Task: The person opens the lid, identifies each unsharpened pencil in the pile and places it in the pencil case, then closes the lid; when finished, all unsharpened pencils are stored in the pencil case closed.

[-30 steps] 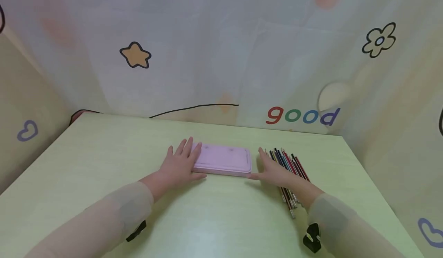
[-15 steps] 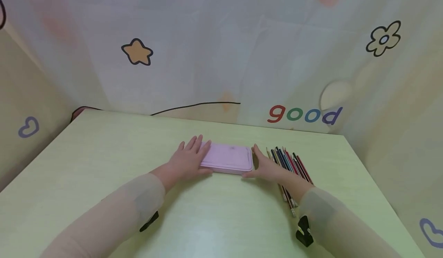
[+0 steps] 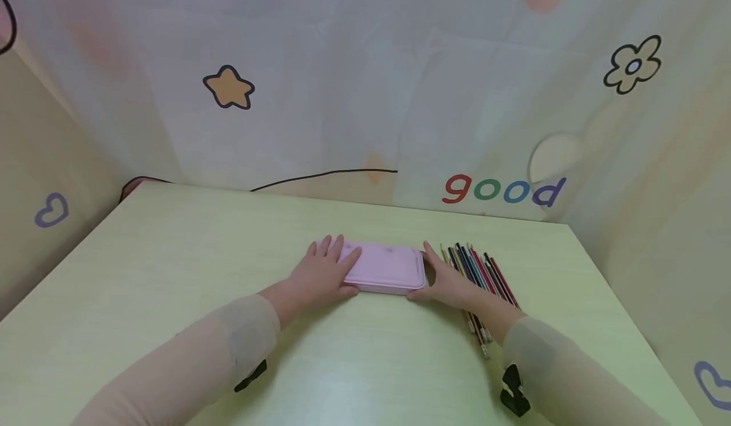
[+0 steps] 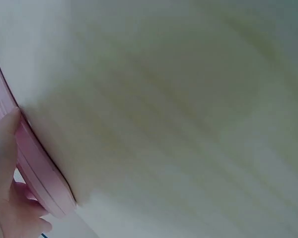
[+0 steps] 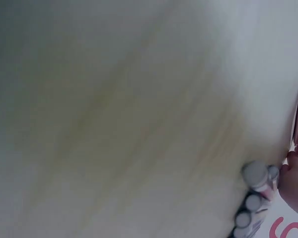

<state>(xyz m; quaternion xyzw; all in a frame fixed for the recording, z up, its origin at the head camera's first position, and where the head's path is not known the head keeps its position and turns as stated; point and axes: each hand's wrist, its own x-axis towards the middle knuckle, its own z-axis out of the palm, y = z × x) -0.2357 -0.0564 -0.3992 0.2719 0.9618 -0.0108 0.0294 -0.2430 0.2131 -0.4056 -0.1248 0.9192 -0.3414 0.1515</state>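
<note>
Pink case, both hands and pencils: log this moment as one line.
pink case: closed, on table | left hand: over left end | right hand: at right end | pencils: bunched right of case

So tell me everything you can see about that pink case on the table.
The pink case is a shallow oblong with rounded corners, faint marks on top and a seam along its side. It looks smooth and closed, lying on the table, left of the pencils. The left hand rests over its left end, thumb against its near side; the right hand grips its right end.
</note>
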